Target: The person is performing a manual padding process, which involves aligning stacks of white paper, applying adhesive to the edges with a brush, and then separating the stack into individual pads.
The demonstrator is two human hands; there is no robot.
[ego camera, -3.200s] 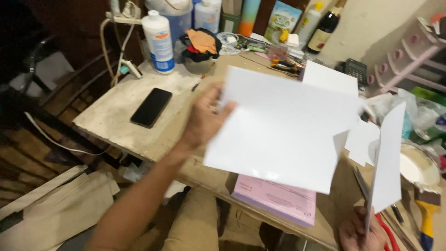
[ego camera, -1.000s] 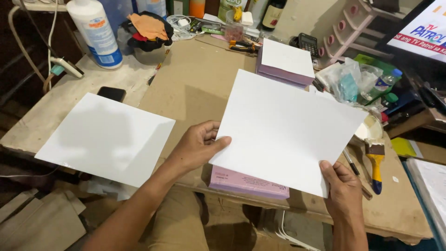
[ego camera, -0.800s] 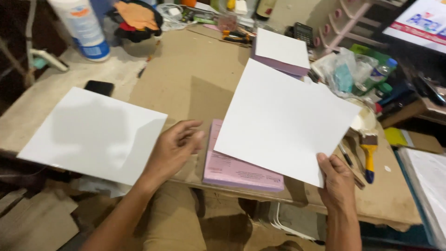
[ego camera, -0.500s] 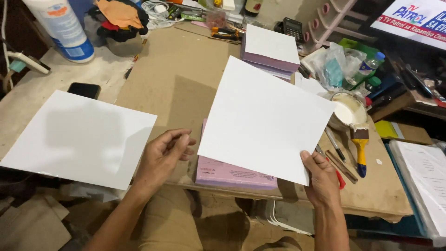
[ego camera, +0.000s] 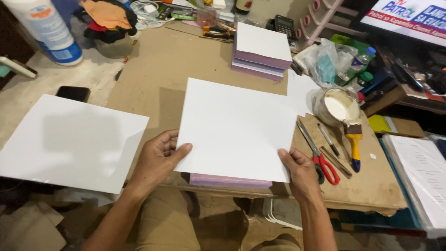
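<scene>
Both hands hold a large white sheet [ego camera: 239, 128] flat over the near edge of the worktable. My left hand [ego camera: 158, 155] pinches its left lower edge, thumb on top. My right hand [ego camera: 299, 169] grips its lower right corner. Under the sheet lies a pink-edged block [ego camera: 230, 180], mostly covered, with only its front edge showing. A second white sheet [ego camera: 69, 142] rests flat to the left, apart from my hands.
A stack of pink-and-white blocks [ego camera: 261, 51] sits at the back. To the right lie red-handled scissors [ego camera: 320, 158], a yellow-handled brush [ego camera: 354, 139] and a tub of white paste [ego camera: 337, 106]. A black phone [ego camera: 73, 93] and a large white bottle [ego camera: 44, 30] stand at left.
The held sheet has come down and squared up over the pink block. My left hand has gone from the block's side back onto the sheet's left edge.
</scene>
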